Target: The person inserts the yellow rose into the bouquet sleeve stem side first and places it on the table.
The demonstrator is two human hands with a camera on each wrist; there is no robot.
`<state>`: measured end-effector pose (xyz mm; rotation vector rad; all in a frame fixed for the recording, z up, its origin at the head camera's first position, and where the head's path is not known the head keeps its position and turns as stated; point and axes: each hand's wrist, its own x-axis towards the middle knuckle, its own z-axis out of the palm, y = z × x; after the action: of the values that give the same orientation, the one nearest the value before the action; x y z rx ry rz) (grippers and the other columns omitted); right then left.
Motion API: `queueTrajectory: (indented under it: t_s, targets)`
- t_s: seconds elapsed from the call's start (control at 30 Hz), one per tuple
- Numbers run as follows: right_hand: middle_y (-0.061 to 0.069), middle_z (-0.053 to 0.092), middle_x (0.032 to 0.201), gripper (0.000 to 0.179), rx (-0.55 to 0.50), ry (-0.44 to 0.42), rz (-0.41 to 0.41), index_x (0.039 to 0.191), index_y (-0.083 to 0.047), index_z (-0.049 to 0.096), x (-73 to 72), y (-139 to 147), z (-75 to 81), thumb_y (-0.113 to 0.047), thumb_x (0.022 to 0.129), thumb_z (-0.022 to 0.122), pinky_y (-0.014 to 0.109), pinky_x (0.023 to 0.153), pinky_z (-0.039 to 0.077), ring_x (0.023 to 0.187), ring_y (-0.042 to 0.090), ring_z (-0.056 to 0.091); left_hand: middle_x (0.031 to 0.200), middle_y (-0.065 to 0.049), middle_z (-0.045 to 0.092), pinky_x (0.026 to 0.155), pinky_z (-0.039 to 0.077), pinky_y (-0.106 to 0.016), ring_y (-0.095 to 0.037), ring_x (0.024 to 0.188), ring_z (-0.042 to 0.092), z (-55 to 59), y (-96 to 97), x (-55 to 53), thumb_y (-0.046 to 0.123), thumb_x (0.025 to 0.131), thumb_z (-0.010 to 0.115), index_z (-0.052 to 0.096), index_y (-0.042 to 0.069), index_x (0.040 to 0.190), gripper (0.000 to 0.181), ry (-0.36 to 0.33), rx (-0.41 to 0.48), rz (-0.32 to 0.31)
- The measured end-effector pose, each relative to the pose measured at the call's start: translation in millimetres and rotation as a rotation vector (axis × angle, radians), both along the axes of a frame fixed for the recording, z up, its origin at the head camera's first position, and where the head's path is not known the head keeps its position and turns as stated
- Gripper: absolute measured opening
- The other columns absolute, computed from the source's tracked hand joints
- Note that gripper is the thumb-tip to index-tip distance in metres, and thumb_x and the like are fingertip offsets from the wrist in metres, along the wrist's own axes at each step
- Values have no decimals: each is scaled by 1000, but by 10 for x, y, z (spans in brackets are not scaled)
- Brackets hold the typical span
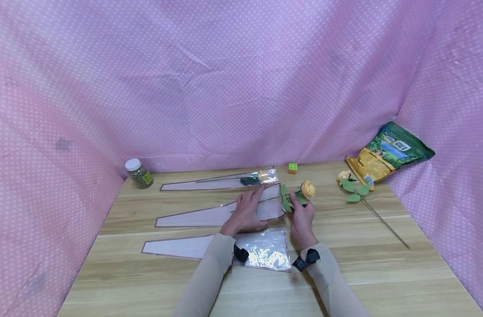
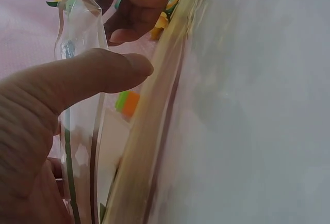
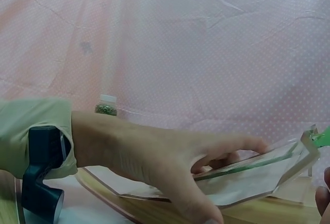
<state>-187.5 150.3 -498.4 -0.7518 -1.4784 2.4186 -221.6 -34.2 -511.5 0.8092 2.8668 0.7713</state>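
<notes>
In the head view my right hand (image 1: pixel 303 219) grips a yellow artificial rose (image 1: pixel 307 189) just below its bloom, among the green leaves. Its stem runs leftward inside a clear tapered flower sleeve (image 1: pixel 194 216), the middle of three. My left hand (image 1: pixel 247 211) straddles this sleeve near its wide mouth, fingers at the far edge and thumb on the near side. The right wrist view shows the sleeve (image 3: pixel 252 180) tilted, mouth end raised, with the green stem inside. In the left wrist view the left thumb (image 2: pixel 103 72) stretches across in front of the sleeve (image 2: pixel 82 126).
Behind lies a sleeve (image 1: pixel 186 186) with a rose inside; a flat sleeve (image 1: pixel 174 247) lies nearer. Another yellow rose (image 1: pixel 378 215) rests at right beside a green-yellow bag (image 1: pixel 388 152). A white-lidded jar (image 1: pixel 140 175) stands back left, a green-orange block (image 1: pixel 292 168) at the back.
</notes>
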Motion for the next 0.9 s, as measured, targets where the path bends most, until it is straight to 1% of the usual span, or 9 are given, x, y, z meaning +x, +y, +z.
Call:
queueTrajectory:
  t_s: [0.13,0.27,0.33,0.4,0.47,0.57,0.67,0.83,0.9]
  targets:
    - [-11,67,97,38,-7,-28,-7,127,-4,57,1,19,33,-26,96,66,19,79,55,90,2,63,155,-12,37,124,16,-54,-30,145,34,-7,1,-4,43,68,86,13,22,161,120,1,-1,-9]
    - [-4,65,116,38,17,-70,-1,130,-8,58,6,38,63,-26,97,64,18,86,53,100,3,62,155,-13,36,124,15,-54,-30,146,33,-10,-3,5,43,69,86,12,22,161,120,-3,-14,-13]
    - [0,63,126,42,35,-74,6,134,-7,56,8,44,72,-27,98,64,17,89,52,105,3,60,156,-13,36,125,15,-54,-30,147,32,-8,-4,9,43,70,86,12,21,162,120,-5,-19,-17]
    - [2,61,130,45,48,-68,10,136,-6,55,9,47,72,-27,98,64,17,90,51,106,3,60,156,-13,36,125,15,-54,-31,147,32,-1,-3,15,43,70,86,12,20,162,120,-6,-21,-22]
    - [2,61,129,46,44,-47,14,137,-3,53,9,46,63,-25,98,64,17,90,52,105,4,60,156,-13,36,125,15,-53,-31,147,32,10,2,18,43,70,86,12,20,162,120,-9,-15,-27]
    - [-5,62,118,47,47,-30,34,137,0,52,13,45,36,-22,97,65,17,89,52,102,3,59,155,-13,37,125,17,-52,-32,146,33,25,8,22,41,70,85,12,21,162,118,-16,1,-32]
    - [-11,60,112,49,42,-32,61,139,-1,51,18,41,16,-22,96,65,17,89,50,101,3,58,154,-12,38,124,20,-52,-31,145,34,35,11,28,40,71,83,11,25,162,117,-19,15,-31]
    - [-9,57,121,54,22,-43,104,142,-4,47,17,43,2,-25,96,66,19,94,49,107,7,57,154,-13,39,123,23,-54,-31,145,35,33,16,34,41,70,83,10,27,162,117,-7,20,-31]
    - [-8,58,120,56,21,-46,111,143,-4,47,15,50,0,-26,96,66,19,94,49,107,7,57,154,-13,39,123,24,-54,-32,145,35,32,19,37,41,70,83,11,27,162,118,-10,29,-31]
